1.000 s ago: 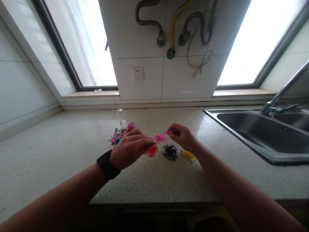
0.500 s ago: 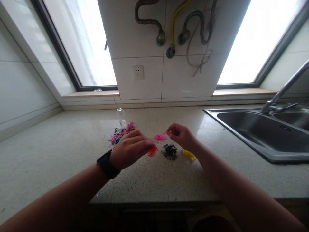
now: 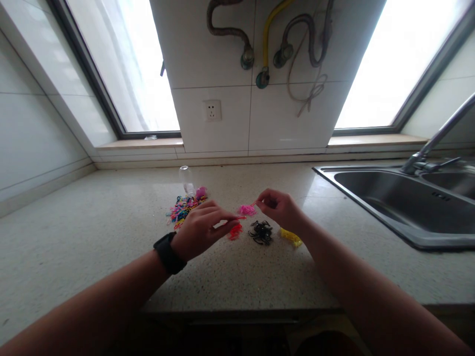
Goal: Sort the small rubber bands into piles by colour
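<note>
Small rubber bands lie sorted in heaps on the speckled countertop [image 3: 92, 232]: a pink heap [image 3: 247, 210], a red heap [image 3: 235, 231], a black heap [image 3: 261, 232] and a yellow heap [image 3: 290, 237]. A mixed, many-coloured heap [image 3: 181, 207] lies at the left by a small clear bottle [image 3: 185, 177]. My left hand [image 3: 202, 228], with a black watch on the wrist, pinches a thin red band just above the red heap. My right hand [image 3: 280, 207] is closed in a pinch on a pink band over the pink heap.
A steel sink [image 3: 401, 202] with a tap [image 3: 438, 138] is set in the counter at the right. The tiled wall behind carries a socket [image 3: 213, 111] and hoses [image 3: 267, 44]. Window sills run on both sides. The counter's front edge is close below my arms.
My left hand has drawn back slightly and opened its lower fingers, now showing a thin red band in its pinch. My right hand has stayed where it was.
</note>
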Demonstrator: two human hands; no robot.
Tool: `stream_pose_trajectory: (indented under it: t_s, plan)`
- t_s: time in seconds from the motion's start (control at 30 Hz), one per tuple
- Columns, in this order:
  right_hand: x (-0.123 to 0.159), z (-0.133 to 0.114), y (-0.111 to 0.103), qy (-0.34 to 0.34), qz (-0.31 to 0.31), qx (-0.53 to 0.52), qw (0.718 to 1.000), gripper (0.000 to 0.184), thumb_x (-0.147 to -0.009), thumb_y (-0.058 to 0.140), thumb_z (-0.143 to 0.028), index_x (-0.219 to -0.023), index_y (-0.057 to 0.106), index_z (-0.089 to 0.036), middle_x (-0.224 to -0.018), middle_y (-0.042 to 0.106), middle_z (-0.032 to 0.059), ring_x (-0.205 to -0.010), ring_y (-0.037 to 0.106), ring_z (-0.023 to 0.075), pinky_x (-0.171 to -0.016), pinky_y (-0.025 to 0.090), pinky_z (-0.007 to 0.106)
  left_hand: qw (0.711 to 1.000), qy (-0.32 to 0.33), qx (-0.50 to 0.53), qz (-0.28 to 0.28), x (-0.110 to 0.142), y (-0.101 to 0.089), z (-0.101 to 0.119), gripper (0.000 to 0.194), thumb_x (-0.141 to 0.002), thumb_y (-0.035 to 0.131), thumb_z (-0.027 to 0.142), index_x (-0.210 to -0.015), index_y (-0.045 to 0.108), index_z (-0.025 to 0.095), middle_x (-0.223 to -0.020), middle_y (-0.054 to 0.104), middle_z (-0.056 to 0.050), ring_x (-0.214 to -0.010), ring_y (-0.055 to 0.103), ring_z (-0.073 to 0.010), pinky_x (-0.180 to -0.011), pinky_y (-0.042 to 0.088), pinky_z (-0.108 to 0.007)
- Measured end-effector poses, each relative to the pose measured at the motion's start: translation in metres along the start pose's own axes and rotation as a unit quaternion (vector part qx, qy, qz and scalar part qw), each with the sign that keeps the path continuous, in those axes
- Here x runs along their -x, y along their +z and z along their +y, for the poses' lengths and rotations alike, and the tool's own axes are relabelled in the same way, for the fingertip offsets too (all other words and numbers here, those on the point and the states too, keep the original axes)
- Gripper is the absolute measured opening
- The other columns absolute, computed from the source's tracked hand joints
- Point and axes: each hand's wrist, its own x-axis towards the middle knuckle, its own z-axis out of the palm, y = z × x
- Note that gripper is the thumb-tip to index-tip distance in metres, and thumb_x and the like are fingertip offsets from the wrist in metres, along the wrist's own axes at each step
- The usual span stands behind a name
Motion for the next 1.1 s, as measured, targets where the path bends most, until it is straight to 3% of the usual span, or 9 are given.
stream_pose_trajectory:
  t_s: [0.17, 0.43, 0.63, 0.73, 0.87, 1.0, 1.1]
  plan:
    - [0.001, 0.002, 0.000, 0.000, -0.005, -0.002, 1.000, 0.020, -0.085, 0.065, -0.036, -0.083, 0.062, -0.017, -0.058, 0.043, -0.0060, -0.053, 0.035, 0.0086, -0.048, 0.027, 0.024, 1.000, -0.003, -0.002, -0.019, -0.001, -0.001, -0.003, 0.011, -0.092, 0.065, 0.027, -0.099, 0.071, 0.021, -0.077, 0.069, 0.000, -0.071, 0.056, -0.0140, -0.070, 0.047, -0.028]
    - [0.001, 0.001, 0.000, 0.003, -0.010, 0.002, 1.000, 0.021, -0.085, 0.065, -0.037, -0.083, 0.063, -0.016, -0.059, 0.043, -0.0057, -0.053, 0.035, 0.0084, -0.048, 0.027, 0.023, 0.972, 0.054, -0.141, -0.178, 0.008, 0.008, -0.031, 0.022, -0.099, 0.050, 0.029, -0.097, 0.069, 0.017, -0.086, 0.070, -0.006, -0.084, 0.060, -0.0185, -0.075, 0.049, -0.032]
    - [0.002, 0.000, -0.001, 0.000, -0.016, 0.017, 1.000, 0.021, -0.085, 0.065, -0.036, -0.083, 0.064, -0.016, -0.058, 0.042, -0.0058, -0.053, 0.035, 0.0083, -0.048, 0.028, 0.024, 0.955, 0.037, -0.188, -0.225, 0.010, 0.006, -0.036, 0.017, -0.096, 0.054, 0.028, -0.098, 0.067, 0.017, -0.086, 0.067, -0.005, -0.086, 0.059, -0.0197, -0.075, 0.049, -0.032]
    - [0.001, 0.001, -0.001, 0.003, -0.020, 0.019, 1.000, 0.021, -0.085, 0.065, -0.037, -0.083, 0.064, -0.016, -0.058, 0.042, -0.0058, -0.053, 0.035, 0.0085, -0.048, 0.028, 0.024, 0.946, 0.057, -0.220, -0.231, 0.008, 0.006, -0.031, 0.017, -0.095, 0.053, 0.028, -0.094, 0.065, 0.017, -0.084, 0.065, -0.005, -0.082, 0.058, -0.0200, -0.071, 0.047, -0.033]
    - [0.001, 0.000, -0.001, 0.002, -0.016, 0.017, 1.000, 0.020, -0.085, 0.065, -0.036, -0.084, 0.063, -0.016, -0.058, 0.042, -0.0060, -0.053, 0.035, 0.0084, -0.048, 0.027, 0.024, 0.932, 0.140, -0.259, -0.210, 0.008, 0.011, -0.015, 0.018, -0.095, 0.048, 0.023, -0.085, 0.061, 0.017, -0.078, 0.062, -0.004, -0.074, 0.054, -0.0194, -0.060, 0.042, -0.033]
    - [0.002, -0.002, -0.001, 0.000, -0.011, 0.005, 1.000, 0.019, -0.085, 0.066, -0.036, -0.082, 0.063, -0.017, -0.057, 0.042, -0.0066, -0.052, 0.034, 0.0082, -0.048, 0.026, 0.024, 0.922, 0.241, -0.220, -0.208, 0.010, 0.019, 0.010, 0.017, -0.095, 0.050, 0.022, -0.081, 0.059, 0.018, -0.075, 0.061, -0.003, -0.069, 0.053, -0.0181, -0.054, 0.037, -0.033]
    - [0.002, -0.005, 0.000, 0.006, 0.003, -0.019, 1.000, 0.019, -0.085, 0.066, -0.035, -0.082, 0.062, -0.017, -0.058, 0.041, -0.0068, -0.052, 0.034, 0.0081, -0.047, 0.026, 0.024, 0.920, 0.275, -0.190, -0.206, 0.012, 0.024, 0.027, 0.020, -0.095, 0.050, 0.020, -0.077, 0.058, 0.018, -0.069, 0.059, -0.003, -0.066, 0.053, -0.0176, -0.054, 0.037, -0.033]
